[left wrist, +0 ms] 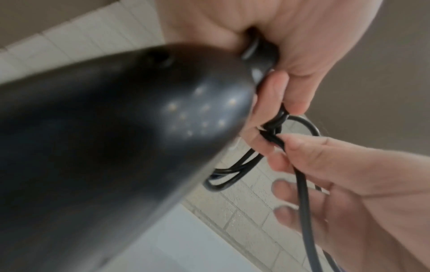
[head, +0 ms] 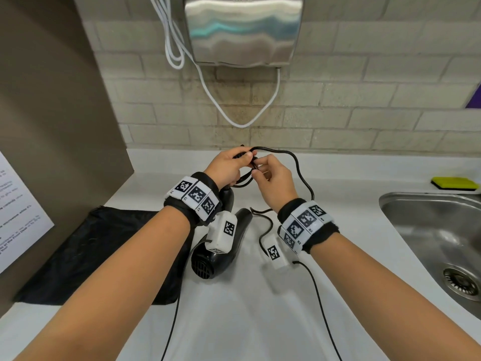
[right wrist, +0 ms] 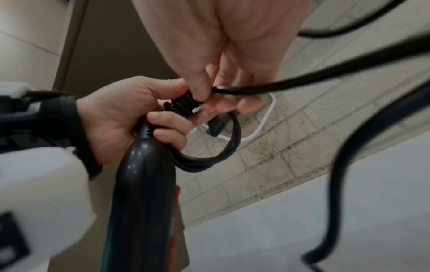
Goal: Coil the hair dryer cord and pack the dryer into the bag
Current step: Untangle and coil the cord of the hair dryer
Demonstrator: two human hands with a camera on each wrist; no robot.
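The black hair dryer [head: 221, 246] lies with its barrel on the white counter [head: 247, 321], its handle [right wrist: 144, 184] rising toward my left hand [head: 244, 158]. That hand grips the top of the handle together with several small loops of the black cord [right wrist: 221, 152]. My right hand [head: 256, 169] sits right beside it, thumb and forefinger pinching the cord [right wrist: 302, 79] at the bundle. The loose cord [head: 299, 173] arcs off to the right and drops to the counter. A flat black bag [head: 104, 256] lies left of the dryer.
A steel sink [head: 429, 230] is set into the counter at the right, with a yellow-green sponge [head: 454, 183] behind it. A wall hand dryer [head: 242, 29] with a hanging white cable [head: 242, 123] is mounted above. A brown panel with a paper notice [head: 15, 217] stands at the left.
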